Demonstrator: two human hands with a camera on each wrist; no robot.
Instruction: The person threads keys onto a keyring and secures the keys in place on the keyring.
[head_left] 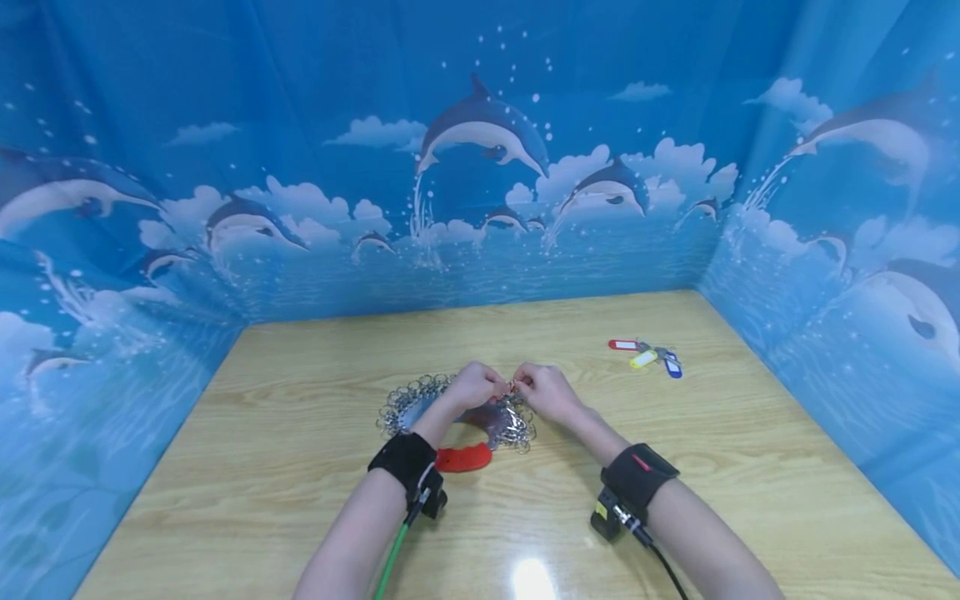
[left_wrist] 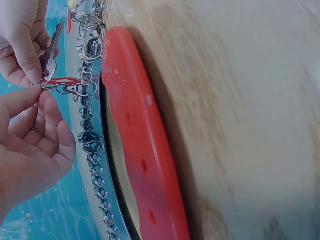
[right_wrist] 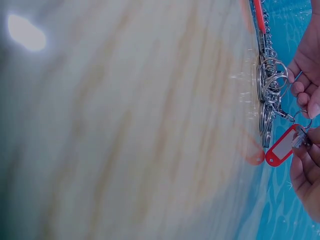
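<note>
Above a crescent-shaped metal plate (head_left: pixel 412 410), edged with small rings and clasps, my two hands meet. The left hand (head_left: pixel 474 387) pinches a small split ring (right_wrist: pixel 303 114) joined to a metal clasp (left_wrist: pixel 75 90) on the plate's edge. With thumb and fingers, the right hand (head_left: pixel 550 392) holds a key (left_wrist: pixel 50 59) at this ring. A red key tag (right_wrist: pixel 283 146) with a white label hangs beside the key. Whether the key is threaded on the ring cannot be told. The plate's red handle (head_left: pixel 463 457) lies toward me.
Farther right on the wooden table (head_left: pixel 750 467) lie keys with a red tag (head_left: pixel 623 344), a yellow tag (head_left: pixel 643 359) and a blue tag (head_left: pixel 672 365). A blue dolphin-print curtain (head_left: pixel 300 100) closes off the back and both sides.
</note>
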